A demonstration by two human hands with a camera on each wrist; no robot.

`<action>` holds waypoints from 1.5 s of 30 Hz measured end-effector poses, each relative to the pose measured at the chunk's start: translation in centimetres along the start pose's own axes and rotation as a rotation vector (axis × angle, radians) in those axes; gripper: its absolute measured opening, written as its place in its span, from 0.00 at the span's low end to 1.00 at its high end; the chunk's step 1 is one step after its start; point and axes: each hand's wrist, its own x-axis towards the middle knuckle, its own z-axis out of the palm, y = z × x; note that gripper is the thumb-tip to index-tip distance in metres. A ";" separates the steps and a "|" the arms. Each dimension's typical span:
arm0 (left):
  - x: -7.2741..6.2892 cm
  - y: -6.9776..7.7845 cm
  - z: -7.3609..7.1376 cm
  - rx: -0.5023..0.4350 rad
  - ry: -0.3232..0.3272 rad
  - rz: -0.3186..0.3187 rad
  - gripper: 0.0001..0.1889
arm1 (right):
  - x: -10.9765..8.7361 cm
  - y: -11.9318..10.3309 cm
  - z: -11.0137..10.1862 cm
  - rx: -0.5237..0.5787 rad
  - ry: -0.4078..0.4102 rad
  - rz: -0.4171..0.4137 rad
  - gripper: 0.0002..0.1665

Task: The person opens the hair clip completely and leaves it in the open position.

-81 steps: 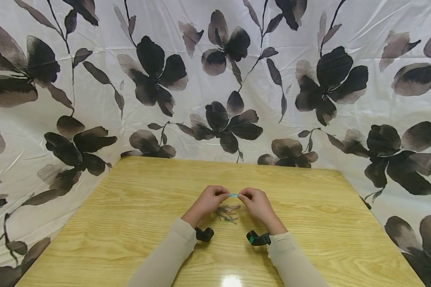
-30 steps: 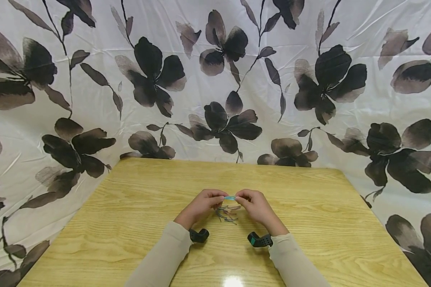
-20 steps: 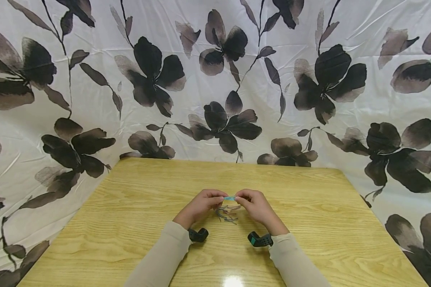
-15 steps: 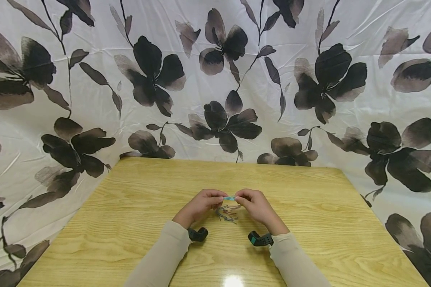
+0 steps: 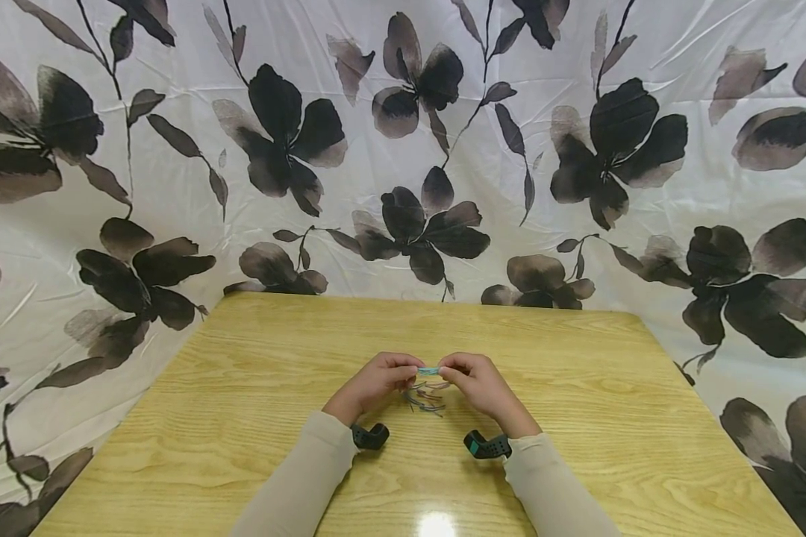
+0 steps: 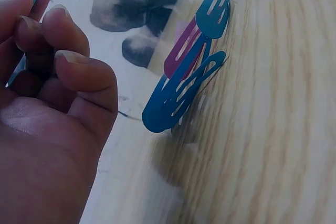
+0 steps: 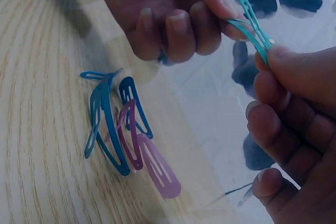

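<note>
A mint-green snap hair clip (image 5: 428,371) is held level between both hands above the table. My left hand (image 5: 380,379) pinches one end between thumb and fingers. The other end is pinched by my right hand (image 5: 478,382). In the right wrist view, the hair clip (image 7: 254,31) has its inner prong standing apart from its frame. Just below the hands lies a loose pile of hair clips (image 5: 425,407). Among them, the left wrist view shows a blue clip (image 6: 157,114) and a purple clip (image 6: 173,61); a pink clip (image 7: 167,182) appears in the right wrist view.
The wood-grain table (image 5: 275,358) carries the pile near its middle. Floral cloth (image 5: 349,171) hangs behind the table and along both sides. Each wrist wears a black strapped device, such as the left device (image 5: 371,437).
Since the oldest frame, both hands have shifted slightly left and lower, the left hand more. More of the clip shows between the fingers. Over the last second the hands stay nearly still.
</note>
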 end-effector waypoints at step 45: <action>-0.3 1.3 -0.9 0.551 -0.043 -0.143 0.05 | 0.1 0.8 0.7 -0.188 -0.107 -0.028 0.03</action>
